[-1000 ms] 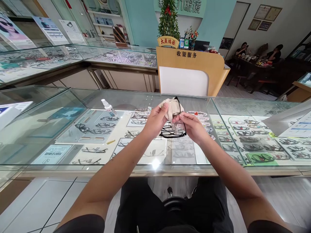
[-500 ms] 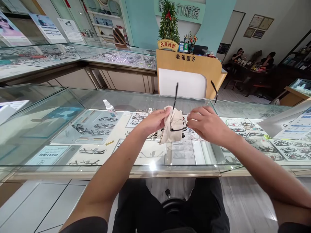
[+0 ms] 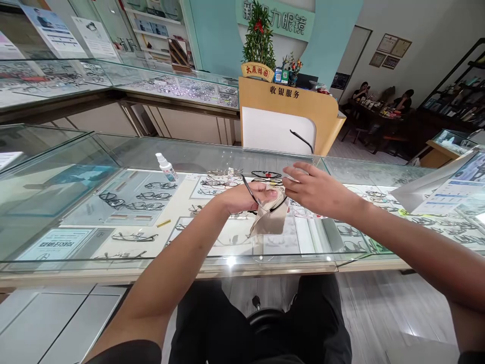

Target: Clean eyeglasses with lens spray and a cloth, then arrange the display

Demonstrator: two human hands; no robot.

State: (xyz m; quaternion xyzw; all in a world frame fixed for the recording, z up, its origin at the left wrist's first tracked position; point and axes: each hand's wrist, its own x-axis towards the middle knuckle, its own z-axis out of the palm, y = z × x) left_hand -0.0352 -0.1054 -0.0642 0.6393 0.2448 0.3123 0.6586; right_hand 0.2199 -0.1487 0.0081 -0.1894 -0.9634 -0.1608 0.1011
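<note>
Above the glass counter, black-framed eyeglasses (image 3: 279, 205) are held between both hands, tilted, with their temples sticking up and away. My left hand (image 3: 246, 197) is closed on a beige cleaning cloth (image 3: 270, 224), pinching it against the lens on the left side; the thumb lies on top. The cloth hangs down below the frame. My right hand (image 3: 314, 189) grips the eyeglasses at their right end, fingers bent together; its fingertips partly hide that side of the frame. A white spray bottle (image 3: 166, 167) stands on the counter, to the left beyond my left hand.
Under the glass top of the counter (image 3: 212, 260) lie several rows of eyeglasses (image 3: 151, 197). A printed paper stand (image 3: 447, 189) is at the right. Past the counter are a wooden cashier desk (image 3: 288, 108) and, far right, people seated at a table.
The eyeglasses have turned and tilted, their temples now leaning to the left. The left hand and cloth have shifted slightly lower, with the thumb over the lens. The view has swung slightly right.
</note>
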